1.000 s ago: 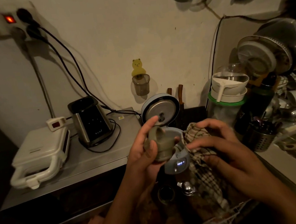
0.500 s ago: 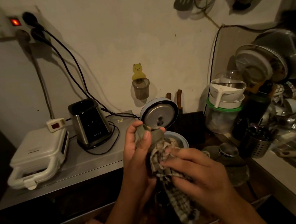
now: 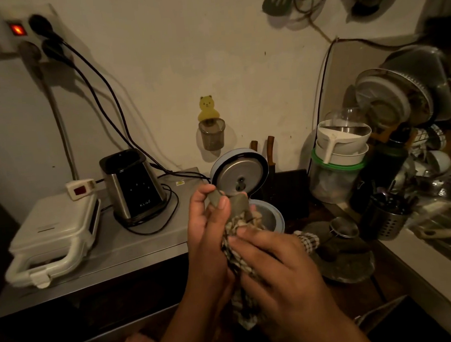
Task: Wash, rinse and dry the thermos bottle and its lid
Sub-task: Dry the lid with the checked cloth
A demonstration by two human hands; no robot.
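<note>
Dim kitchen on my feed, pale wall behind. Steel bench (image 3: 134,245) runs along the left: white sandwich maker (image 3: 51,234) at its left edge, black-and-steel blender base (image 3: 134,187) near the back, cords running up to a wall socket strip (image 3: 23,30) with a red light on. Yellow bear hook (image 3: 208,109) with a small cup (image 3: 212,134) on the wall. Just off the bench's right end, a pale-blue kettle (image 3: 270,215) stands with its lid flipped up. Right side: stacked bowls on a green-rimmed container (image 3: 338,174), perforated steel cutlery holder (image 3: 391,221), dish rack (image 3: 410,98) piled with plates and pans.

Thermos lid (image 3: 237,204), olive-grey, is held up in front of the kettle. Left hand (image 3: 210,235) grips it, fingers curled round its left side, thumb across the front, fingertips at the top edge. Right hand (image 3: 280,268) presses a checked cloth (image 3: 240,254) against the lid's lower right part, fingers clamped on the cloth; the cloth's tail hangs down between both wrists. Lower part of the lid is hidden by cloth. I can't pick out the thermos bottle.
</note>
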